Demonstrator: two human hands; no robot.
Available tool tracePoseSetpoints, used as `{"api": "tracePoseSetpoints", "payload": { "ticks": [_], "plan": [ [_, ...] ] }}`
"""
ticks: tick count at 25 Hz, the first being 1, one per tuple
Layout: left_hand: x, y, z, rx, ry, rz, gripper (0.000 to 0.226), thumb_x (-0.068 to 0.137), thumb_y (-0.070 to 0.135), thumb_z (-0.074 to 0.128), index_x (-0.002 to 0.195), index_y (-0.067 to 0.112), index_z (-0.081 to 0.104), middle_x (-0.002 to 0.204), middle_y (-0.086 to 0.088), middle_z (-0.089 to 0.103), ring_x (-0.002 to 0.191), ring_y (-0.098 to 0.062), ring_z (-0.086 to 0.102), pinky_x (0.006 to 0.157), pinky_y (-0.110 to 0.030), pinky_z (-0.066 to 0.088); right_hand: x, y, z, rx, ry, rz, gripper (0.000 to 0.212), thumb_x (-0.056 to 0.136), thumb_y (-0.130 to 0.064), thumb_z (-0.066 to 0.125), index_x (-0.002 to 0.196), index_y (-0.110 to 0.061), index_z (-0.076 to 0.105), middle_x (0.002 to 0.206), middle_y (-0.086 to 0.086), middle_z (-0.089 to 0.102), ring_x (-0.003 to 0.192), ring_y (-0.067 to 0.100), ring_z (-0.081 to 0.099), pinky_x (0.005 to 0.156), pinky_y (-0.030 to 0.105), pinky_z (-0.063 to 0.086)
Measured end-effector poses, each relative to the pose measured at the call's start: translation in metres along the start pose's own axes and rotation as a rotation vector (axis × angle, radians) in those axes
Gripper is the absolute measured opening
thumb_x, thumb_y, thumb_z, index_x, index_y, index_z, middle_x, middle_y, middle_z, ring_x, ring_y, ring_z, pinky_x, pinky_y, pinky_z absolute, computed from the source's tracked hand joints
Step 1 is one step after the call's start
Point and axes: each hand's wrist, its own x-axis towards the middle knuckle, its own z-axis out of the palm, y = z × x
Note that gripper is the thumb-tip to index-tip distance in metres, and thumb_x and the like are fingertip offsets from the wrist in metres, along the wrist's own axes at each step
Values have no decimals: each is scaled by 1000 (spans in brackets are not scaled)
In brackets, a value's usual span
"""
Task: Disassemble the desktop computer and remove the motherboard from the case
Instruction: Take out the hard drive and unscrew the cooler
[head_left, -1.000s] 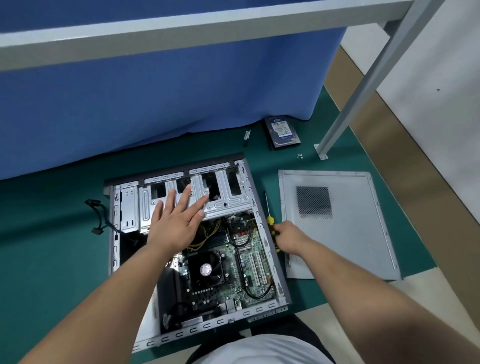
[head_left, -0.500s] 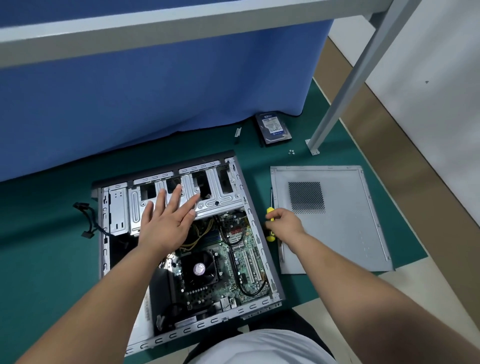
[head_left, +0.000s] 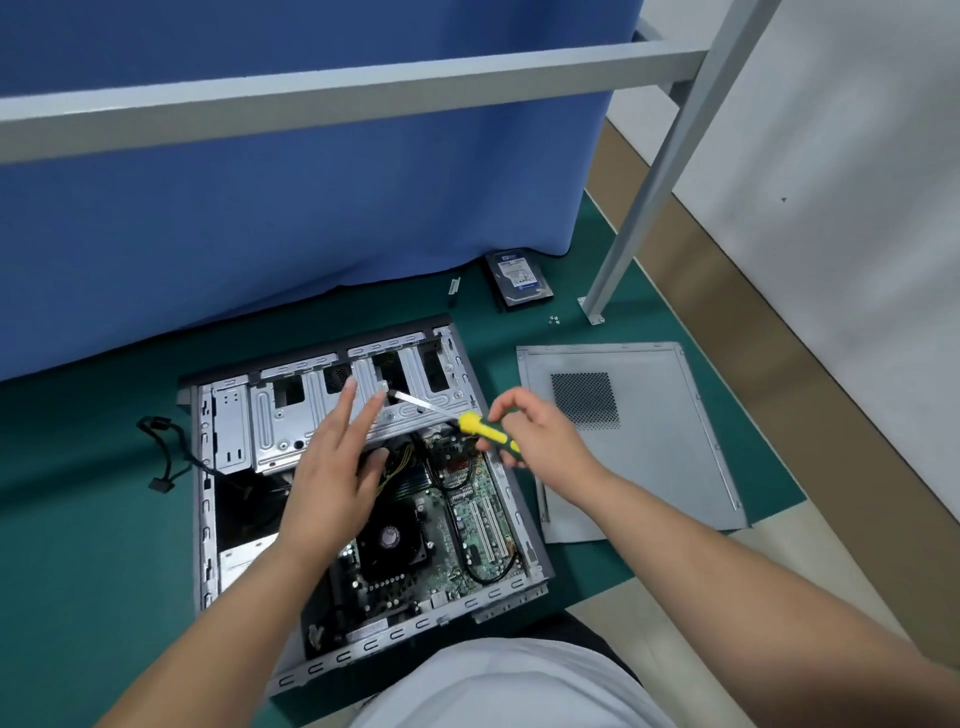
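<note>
The open computer case (head_left: 205, 519) lies flat on the green mat, its silver drive cage (head_left: 275, 415) at the far end. Inside it sits the green motherboard (head_left: 467, 499) with a black CPU fan (head_left: 392, 540) and black cables. My left hand (head_left: 337, 467) hovers open over the cage and board, fingers spread, pointing away from me. My right hand (head_left: 540, 436) grips a yellow-and-green screwdriver (head_left: 485, 428) by its handle. The metal shaft points left across the cage, and its tip lies close to my left fingertips.
The removed grey side panel (head_left: 649, 457) lies to the right of the case. A hard drive (head_left: 519, 280), a small bracket (head_left: 453, 287) and loose screws (head_left: 555, 319) lie at the far edge by a grey frame leg (head_left: 634, 218). A loose black cable (head_left: 166, 457) trails left of the case.
My right hand has picked the screwdriver up from the mat beside the case and brought it over the drive cage. My left hand has lifted off the cage and hovers above it.
</note>
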Motion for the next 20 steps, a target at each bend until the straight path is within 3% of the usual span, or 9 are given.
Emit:
{"api": "tracePoseSetpoints", "payload": {
  "ticks": [3,6,8,11,14,16,18,20],
  "plan": [
    [-9,6,3,112,61,167,40,105,27,53,145,26,56,156,3,46,135,-25,47,110,-43,41,-8,-5,9,-150,-173,4,16,98,-12,47,94,-19,61,82,9,77,53,16,52,49,25,44],
    [-25,0,-3,179,5,185,33,104,31,46,125,20,70,113,4,72,105,-27,65,82,-42,51,-6,-13,14,-261,-175,-22,11,96,-17,56,94,-22,65,77,1,73,60,16,64,54,30,49],
    [-36,-1,-4,233,-39,161,22,104,26,54,118,21,71,96,4,73,93,-26,67,74,-38,47,-3,-19,17,-131,-97,-18,7,95,-18,69,100,-19,65,83,2,74,70,21,72,60,31,54],
    [-49,4,-2,255,-140,118,18,105,32,52,114,23,65,89,5,70,86,-25,66,77,-37,44,-1,-19,31,81,-38,-9,32,90,-20,79,116,-22,60,95,11,77,81,26,76,75,32,63],
    [-57,5,-1,240,-191,120,18,105,36,51,108,23,62,84,4,70,83,-26,65,78,-37,45,-6,-7,48,-46,-84,-72,45,89,-16,79,112,-42,50,88,12,77,82,33,77,82,47,63],
    [-61,3,-1,227,-217,97,19,105,39,49,105,23,58,79,4,68,76,-28,64,67,-36,43,-9,-5,54,-69,-76,-102,46,89,-14,78,105,-45,48,86,10,77,79,31,77,82,53,62],
    [-61,3,2,209,-241,43,18,106,42,44,110,27,52,80,4,68,74,-28,64,58,-35,37,-9,-5,58,-89,-40,-136,44,89,-16,78,105,-45,47,88,9,76,78,27,77,81,55,61],
    [-57,2,6,218,-268,-3,21,105,43,42,123,32,47,94,5,72,85,-28,67,63,-36,42,-10,-6,63,-192,-12,-191,43,90,-22,76,107,-47,44,88,4,75,76,22,76,77,51,62]
  ]
}}
